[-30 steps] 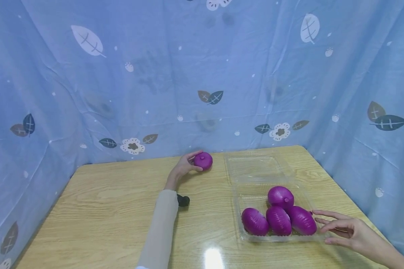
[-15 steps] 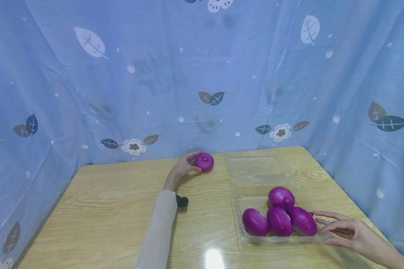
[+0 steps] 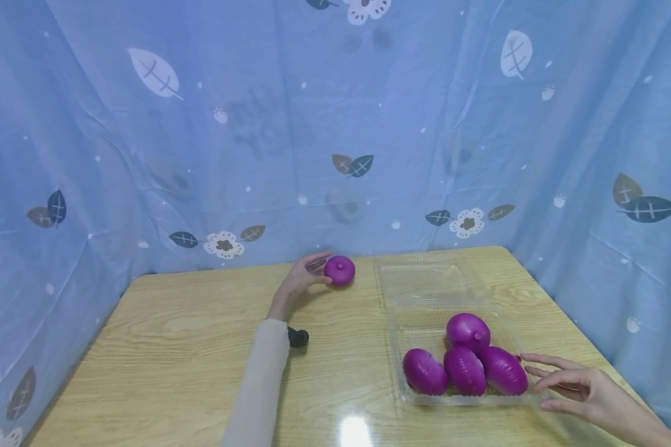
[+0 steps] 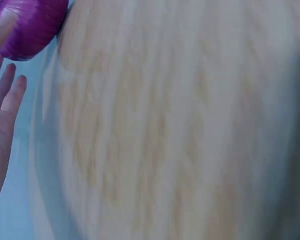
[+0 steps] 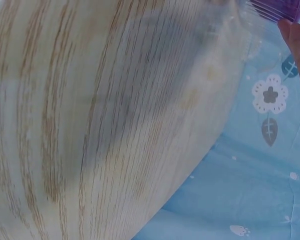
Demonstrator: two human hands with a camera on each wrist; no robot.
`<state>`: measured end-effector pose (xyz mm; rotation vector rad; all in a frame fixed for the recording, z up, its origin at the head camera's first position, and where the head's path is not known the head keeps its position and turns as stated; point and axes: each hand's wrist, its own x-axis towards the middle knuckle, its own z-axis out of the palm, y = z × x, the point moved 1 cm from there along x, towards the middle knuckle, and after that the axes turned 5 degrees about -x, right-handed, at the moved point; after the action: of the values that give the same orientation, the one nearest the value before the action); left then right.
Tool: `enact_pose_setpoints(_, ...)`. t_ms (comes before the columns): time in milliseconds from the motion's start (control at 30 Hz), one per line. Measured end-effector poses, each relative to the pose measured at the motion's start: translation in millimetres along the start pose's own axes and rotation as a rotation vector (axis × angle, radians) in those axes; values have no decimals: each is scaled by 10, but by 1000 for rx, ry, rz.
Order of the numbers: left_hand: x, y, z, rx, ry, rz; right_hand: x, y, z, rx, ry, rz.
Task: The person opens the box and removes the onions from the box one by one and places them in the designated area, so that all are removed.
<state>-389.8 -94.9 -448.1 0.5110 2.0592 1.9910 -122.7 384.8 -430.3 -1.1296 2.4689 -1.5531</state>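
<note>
A purple onion [image 3: 340, 270] sits on the table near its back edge. My left hand [image 3: 306, 275] is just left of it, fingers and thumb spread around its near side. In the left wrist view, the fingers are extended and the thumb overlaps the onion [image 4: 32, 30]. To the right lies a clear plastic clamshell box [image 3: 405, 400], lid folded back flat. Several purple onions [image 3: 465, 370] are inside it, one resting behind the others. My right hand [image 3: 584, 388] is beside the box's right front corner, fingers loosely bent, fingertips right at the wall and the rightmost onion [image 3: 504, 371].
A small black object [image 3: 299, 338] is on the table, partly hidden by the left sleeve [image 3: 260, 379]. A blue patterned curtain [image 3: 291, 124] hangs along the back and sides of the wooden table [image 3: 190, 347].
My left hand has drawn slightly left, widening the gap between its fingers and the onion, which now rests alone. The right hand has stayed at the box. The head view has shifted a little.
</note>
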Motion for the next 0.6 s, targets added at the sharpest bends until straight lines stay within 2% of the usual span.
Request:
enact_pose_setpoints(233, -91, 2, -54, 36, 8, 36, -1, -9, -4, -20, 2, 5)
enact_pose_setpoints(333, -127, 1, -68, 39, 36, 45, 1, -7, -4, -16, -4, 3)
enact_pose_setpoints(500, -206, 46, -45, 47, 84, 40, 1, -10, 2, -37, -2, 20)
enact_pose_setpoints(600, -261, 84, -18, 62, 87, 42, -2, -16, 2, -51, 2, 27)
